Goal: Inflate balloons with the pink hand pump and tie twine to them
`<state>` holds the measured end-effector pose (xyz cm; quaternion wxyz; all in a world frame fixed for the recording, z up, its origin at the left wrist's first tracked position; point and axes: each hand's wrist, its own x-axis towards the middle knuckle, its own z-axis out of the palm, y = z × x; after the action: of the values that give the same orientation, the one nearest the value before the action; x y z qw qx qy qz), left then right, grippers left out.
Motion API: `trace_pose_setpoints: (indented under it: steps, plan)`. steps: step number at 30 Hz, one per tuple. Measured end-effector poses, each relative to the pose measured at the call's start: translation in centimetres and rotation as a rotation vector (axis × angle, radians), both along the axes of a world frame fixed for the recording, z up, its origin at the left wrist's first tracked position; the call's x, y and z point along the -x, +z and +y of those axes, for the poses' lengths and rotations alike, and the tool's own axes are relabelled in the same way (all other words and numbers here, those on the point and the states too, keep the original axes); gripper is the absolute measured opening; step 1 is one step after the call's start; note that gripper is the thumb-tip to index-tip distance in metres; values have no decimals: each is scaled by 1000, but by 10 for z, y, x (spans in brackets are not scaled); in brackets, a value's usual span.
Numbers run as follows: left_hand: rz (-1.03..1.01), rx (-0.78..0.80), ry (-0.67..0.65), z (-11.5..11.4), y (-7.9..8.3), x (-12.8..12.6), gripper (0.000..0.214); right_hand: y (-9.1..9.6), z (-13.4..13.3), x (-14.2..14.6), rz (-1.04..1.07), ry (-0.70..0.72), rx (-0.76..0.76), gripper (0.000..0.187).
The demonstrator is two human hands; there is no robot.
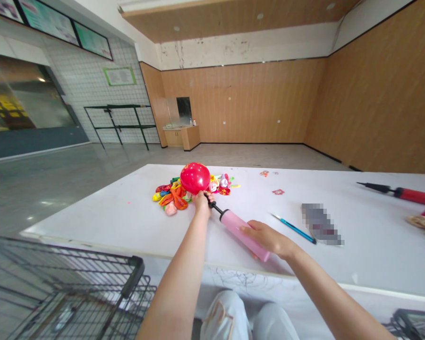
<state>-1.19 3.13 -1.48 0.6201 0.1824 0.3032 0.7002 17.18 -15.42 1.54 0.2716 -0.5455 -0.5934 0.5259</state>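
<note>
A round, inflated red balloon (195, 178) with yellowish markings stands over the far middle of the table. My left hand (201, 203) is closed at its neck, by the black front end of a pink balloon pump (244, 234); the fingers hide where the two meet. Wrapped round the pump's pink barrel is my right hand (265, 237), holding it slanted towards the near edge. Behind and beside the inflated balloon lies a pile of limp, mostly uninflated balloons (177, 197) in orange, yellow, pink and other colours.
The white table (102, 222) also bears a blue pen-like tool (295, 229), a blurred-out flat item (320, 224), a red pump (416, 194) and small red scraps (278, 192). A black wire cart (92, 269) stands at the near left edge.
</note>
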Motion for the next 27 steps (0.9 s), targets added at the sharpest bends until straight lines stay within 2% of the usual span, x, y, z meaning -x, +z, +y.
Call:
trace_pose_setpoints:
  steps: [3, 6, 9, 15, 18, 22, 27]
  plan:
    - [23, 9, 18, 5, 1, 2, 15, 0, -18, -21, 73, 44, 80, 41]
    - [16, 30, -1, 6, 1, 1, 15, 2, -20, -26, 133, 26, 154, 38]
    - [3, 20, -27, 1, 1, -4, 15, 3, -6, -13, 112, -45, 143, 34]
    - [-7, -11, -97, -10, 1, -11, 13, 6, 40, 32, -185, -134, -75, 27]
    - [5, -15, -64, -10, 2, -8, 13, 7, 50, 43, -172, -109, -31, 30]
    - [6, -1, -56, -6, 1, -5, 12, 4, 41, 36, 38, -40, 90, 32]
    - [1, -16, -35, -1, 2, -2, 12, -4, 7, 2, 243, 88, 208, 35]
